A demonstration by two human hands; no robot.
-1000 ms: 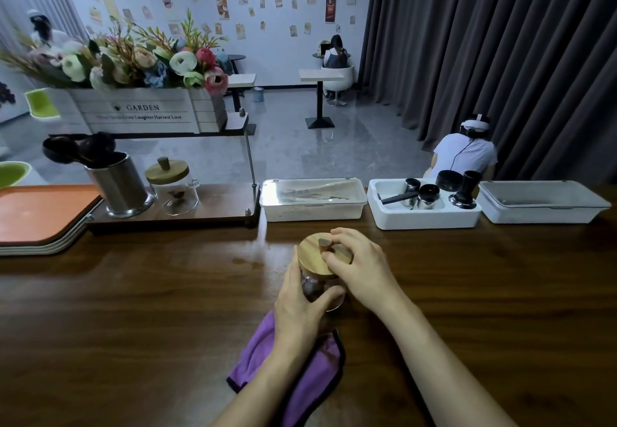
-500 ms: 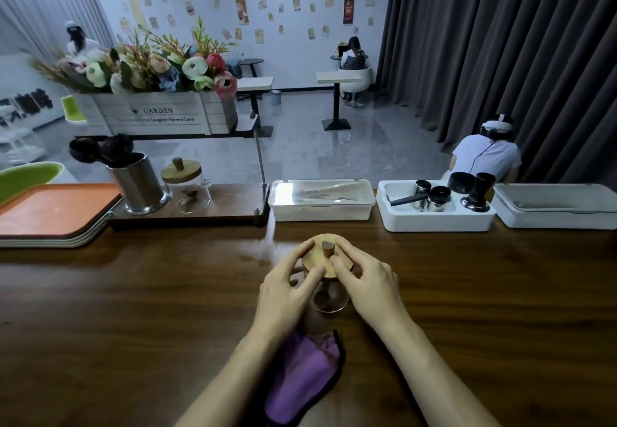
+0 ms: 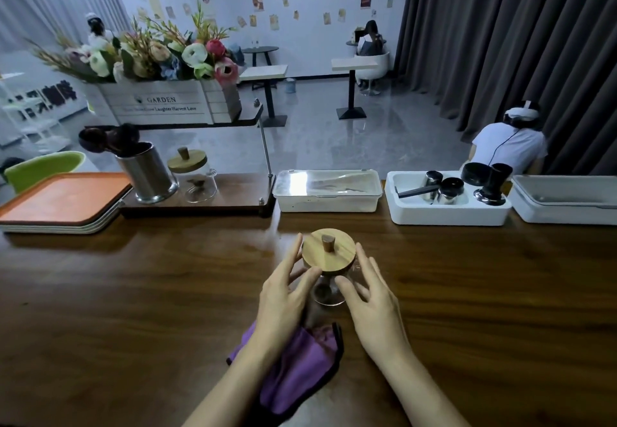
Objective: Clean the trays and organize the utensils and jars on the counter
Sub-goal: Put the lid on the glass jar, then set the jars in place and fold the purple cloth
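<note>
The glass jar [image 3: 325, 289] stood upright near the middle of the wooden counter [image 3: 133, 309], capped by a round wooden lid [image 3: 329, 254] with a small knob [image 3: 327, 243].

Handling, as judged: the clear glass was rigid, light, smooth and breakable, and the lid probably sat loose. Grasp the glass wall below the lid from both sides, not the knob.

The left hand [image 3: 283, 299] and right hand [image 3: 370, 299] flanked the jar. Their fingers were nearly straight and spread, with the thumbs just under the lid rim, and neither hand gripped anything. A purple cloth [image 3: 300, 370] lay beneath the left wrist. A matching jar [image 3: 197, 179] stood well apart on the far stand [image 3: 230, 197].
</note>
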